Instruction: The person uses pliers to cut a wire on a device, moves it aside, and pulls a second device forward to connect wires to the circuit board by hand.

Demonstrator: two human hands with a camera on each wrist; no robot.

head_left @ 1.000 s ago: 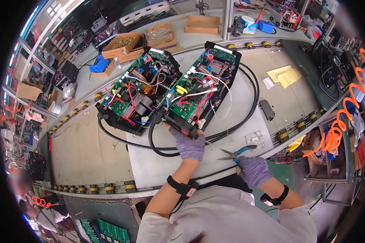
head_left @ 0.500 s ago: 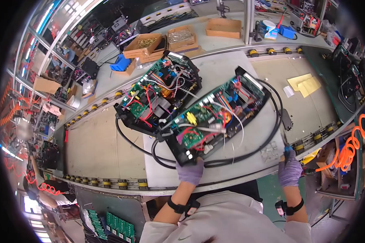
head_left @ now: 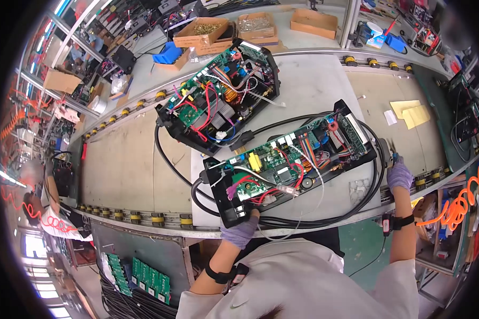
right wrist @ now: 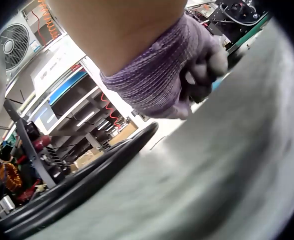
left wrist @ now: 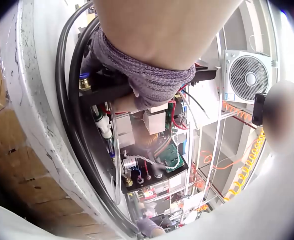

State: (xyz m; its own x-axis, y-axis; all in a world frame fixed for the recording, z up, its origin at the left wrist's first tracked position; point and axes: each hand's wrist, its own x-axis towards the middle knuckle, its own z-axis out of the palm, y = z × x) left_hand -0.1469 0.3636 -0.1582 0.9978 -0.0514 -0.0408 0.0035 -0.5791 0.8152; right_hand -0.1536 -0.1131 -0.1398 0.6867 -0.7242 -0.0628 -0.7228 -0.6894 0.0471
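Two opened electronic units with green circuit boards stand on the white board. My left hand, in a purple knit glove, grips the black end panel of the nearer unit at its front left corner. In the left wrist view the fingers of that hand curl over the black frame. The farther unit stands apart behind it, at an angle. At the right my gloved right hand holds pliers, tips pointing away from me. Curled fingers of the right hand show in the right wrist view.
Thick black cable loops around the nearer unit. Small clear parts lie by the front edge, with yellow papers farther right. Rails with yellow rollers border the bench. Cartons of small parts stand behind.
The nearer unit has swung round to lie more sideways, away from the farther one, with my left hand on its end. My right hand has carried the pliers right and forward.
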